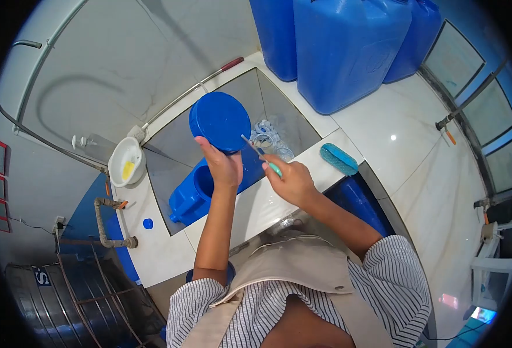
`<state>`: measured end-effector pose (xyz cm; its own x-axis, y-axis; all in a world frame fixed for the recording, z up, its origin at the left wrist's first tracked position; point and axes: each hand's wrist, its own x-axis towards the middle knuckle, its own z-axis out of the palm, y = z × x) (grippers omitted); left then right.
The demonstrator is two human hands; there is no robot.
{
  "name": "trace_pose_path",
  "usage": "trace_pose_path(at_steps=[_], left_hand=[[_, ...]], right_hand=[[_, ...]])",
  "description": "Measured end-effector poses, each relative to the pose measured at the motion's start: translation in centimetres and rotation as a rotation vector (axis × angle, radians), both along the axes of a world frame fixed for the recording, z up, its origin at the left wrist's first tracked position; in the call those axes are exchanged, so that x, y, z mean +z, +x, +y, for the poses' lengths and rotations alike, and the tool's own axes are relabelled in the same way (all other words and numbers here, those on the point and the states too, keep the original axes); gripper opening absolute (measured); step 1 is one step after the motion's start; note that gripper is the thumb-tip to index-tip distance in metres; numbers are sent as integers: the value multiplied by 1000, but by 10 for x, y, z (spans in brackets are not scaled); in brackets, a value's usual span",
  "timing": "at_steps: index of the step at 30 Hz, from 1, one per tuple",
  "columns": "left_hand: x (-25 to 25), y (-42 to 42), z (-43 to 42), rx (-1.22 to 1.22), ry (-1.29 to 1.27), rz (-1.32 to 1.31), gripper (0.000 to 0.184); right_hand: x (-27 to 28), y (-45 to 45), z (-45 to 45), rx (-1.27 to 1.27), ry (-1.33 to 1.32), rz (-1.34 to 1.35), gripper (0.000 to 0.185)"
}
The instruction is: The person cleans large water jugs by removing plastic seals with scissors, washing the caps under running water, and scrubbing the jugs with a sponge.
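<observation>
A round blue lid (220, 120) is held up over the sink by my left hand (224, 165), which grips its lower edge. My right hand (291, 181) is closed round the green handle of a thin tool (274, 169), whose tip points at the lid's right edge. Below the lid, a blue container (187, 200) with a round opening lies on its side in the sink, partly hidden by my left forearm. Clear and white rings (269, 139) lie in the sink's back right part.
Large blue jugs (346, 58) stand behind the sink. A teal brush (338, 159) lies on the right ledge. To the left are a white bowl (121, 168) with something yellow, a pump bottle (96, 146), a small blue cap (147, 223) and a pipe (102, 223).
</observation>
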<state>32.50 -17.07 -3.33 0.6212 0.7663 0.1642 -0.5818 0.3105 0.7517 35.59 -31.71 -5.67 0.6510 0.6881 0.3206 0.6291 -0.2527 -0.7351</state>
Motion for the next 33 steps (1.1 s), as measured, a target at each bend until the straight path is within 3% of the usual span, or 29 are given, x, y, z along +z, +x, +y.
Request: trace_pose_path(at_steps=[3,6,8,11,13,14,16,19,23,27,29,32,33], left_hand=[[-15,3,-3,-35,67,20,75],[-16,9,-9,-21,52,38,73],[-18,16,3,30,52,20,70],[-28,14,34,65,45,45,66],[-30,8,51,52,36,75,64],[-30,5,58,59,-28,84,63],[-31,-4,72,90,-96,87,62],[-34,-37,99,174,-199,89,62],[-44,-109,137,264,-281,26,62],[-55,-200,167,380,-354,9,59],[-54,-238,174,407,-388,13,58],[-62,-278,185,439,-445,32,58],[-66,-289,188,399,-463,56,58]], right_hand=[[13,-9,1,62,144,52,22],[11,3,-1,83,118,85,23],[-6,17,-11,33,146,114,23],[-43,41,-32,-50,172,-70,28],[-64,47,-46,-89,-481,-182,40],[-74,47,-50,-76,-485,-188,40],[-90,40,-56,-182,-746,-289,50],[-90,35,-48,-127,-806,-296,59],[-30,38,37,104,-698,-238,53],[-15,6,197,580,-105,-172,37],[-1,-41,289,746,-53,7,31],[-21,-116,426,855,17,-83,35],[-26,-139,465,835,-128,-171,36]])
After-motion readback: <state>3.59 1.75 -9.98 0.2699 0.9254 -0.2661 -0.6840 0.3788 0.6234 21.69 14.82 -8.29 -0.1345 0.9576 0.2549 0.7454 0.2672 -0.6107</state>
